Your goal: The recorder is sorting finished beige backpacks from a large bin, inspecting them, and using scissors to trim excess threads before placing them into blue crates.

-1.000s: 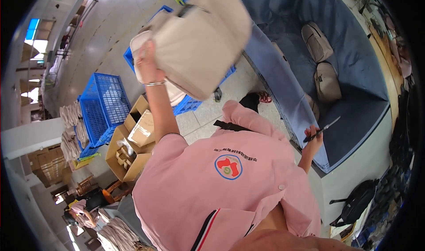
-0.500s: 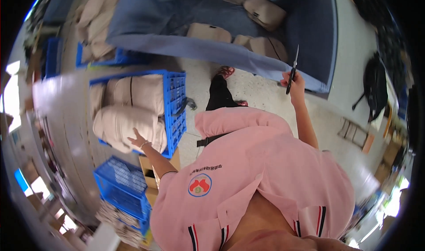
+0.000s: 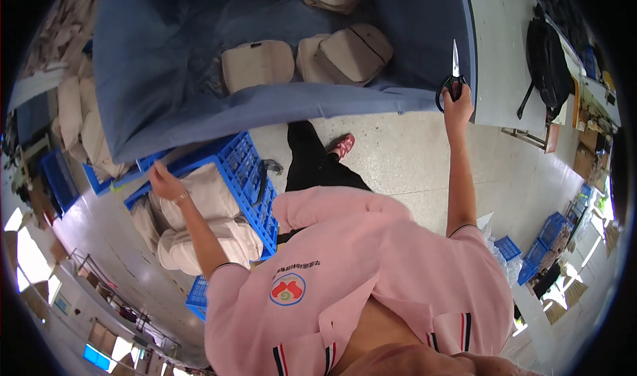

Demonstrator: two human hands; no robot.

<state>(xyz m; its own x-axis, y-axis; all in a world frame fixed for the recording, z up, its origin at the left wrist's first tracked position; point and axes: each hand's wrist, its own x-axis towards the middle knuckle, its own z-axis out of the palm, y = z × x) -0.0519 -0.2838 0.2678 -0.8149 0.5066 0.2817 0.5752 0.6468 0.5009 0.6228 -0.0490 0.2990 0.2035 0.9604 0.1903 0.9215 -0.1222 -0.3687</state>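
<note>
At the blue bin's (image 3: 279,104) near right corner, the right hand's (image 3: 458,104) fingers grip scissors (image 3: 455,76); a careless swing could nick its lining or the beige bags (image 3: 257,65) inside. Below its near left edge, the left hand (image 3: 166,182), seemingly empty, finger spread unclear, might knock the crate (image 3: 240,158) of beige bags if lowered carelessly.

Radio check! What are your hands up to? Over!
Right hand: holding scissors. Left hand: looks empty, near blue crate. Bags inside bin, behind its near wall.
</note>
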